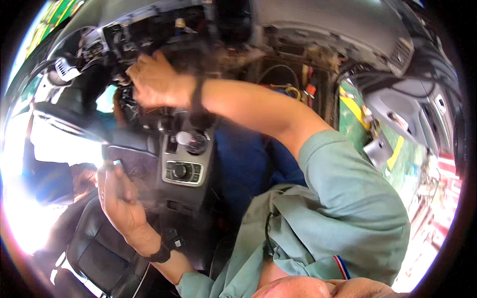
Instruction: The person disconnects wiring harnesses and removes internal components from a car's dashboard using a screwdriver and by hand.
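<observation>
My right hand (158, 82) reaches across into the opened-up dashboard (144, 37), its fingers bent in among dark parts and loose wiring (130, 102). What those fingers grip is hidden. My left hand (120, 201) is raised above the black leather seat (104, 243), palm turned inward. Its fingers are drawn together and blurred, with a small pale-blue spot at their tips that I cannot make out. Between the two hands stands the centre console (185, 191), with a round dial (179, 171) and a white-topped gear lever (184, 138).
Yellow wires and a red connector (310, 90) show in the stripped lower dashboard. On the right, a car door (407, 107) stands open over a green floor with yellow lines. Beyond the left door opening another person's hand (84, 180) and dark sleeve (47, 174) are visible.
</observation>
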Available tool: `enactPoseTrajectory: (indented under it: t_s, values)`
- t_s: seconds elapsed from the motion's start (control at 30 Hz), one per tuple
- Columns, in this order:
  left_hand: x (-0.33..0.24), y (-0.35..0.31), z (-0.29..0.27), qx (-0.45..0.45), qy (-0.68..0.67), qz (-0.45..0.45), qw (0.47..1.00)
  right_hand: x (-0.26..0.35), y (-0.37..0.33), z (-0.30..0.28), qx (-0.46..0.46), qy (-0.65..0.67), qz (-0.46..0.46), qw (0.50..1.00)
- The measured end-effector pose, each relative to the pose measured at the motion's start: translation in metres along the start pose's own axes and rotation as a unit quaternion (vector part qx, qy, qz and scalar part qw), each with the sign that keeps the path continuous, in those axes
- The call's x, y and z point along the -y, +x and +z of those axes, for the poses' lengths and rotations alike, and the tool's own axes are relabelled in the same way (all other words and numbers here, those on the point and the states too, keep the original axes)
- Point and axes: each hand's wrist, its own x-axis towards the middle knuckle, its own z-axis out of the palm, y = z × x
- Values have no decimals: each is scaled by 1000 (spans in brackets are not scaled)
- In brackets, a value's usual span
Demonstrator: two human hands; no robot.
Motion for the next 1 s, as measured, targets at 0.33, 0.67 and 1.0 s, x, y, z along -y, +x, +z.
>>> enactPoseTrajectory:
  t_s: [0.33,0.67,1.0]
  values:
    - [99,-67,95,238,354,47,903,31,-210,-133,194,754,411,474]
    - [91,-95,118,192,150,-178,954,-168,-299,-176,-52,585,509,630]
    - [97,-93,74,120,36,-197,972,-252,-380,-200,-141,475,592,635]
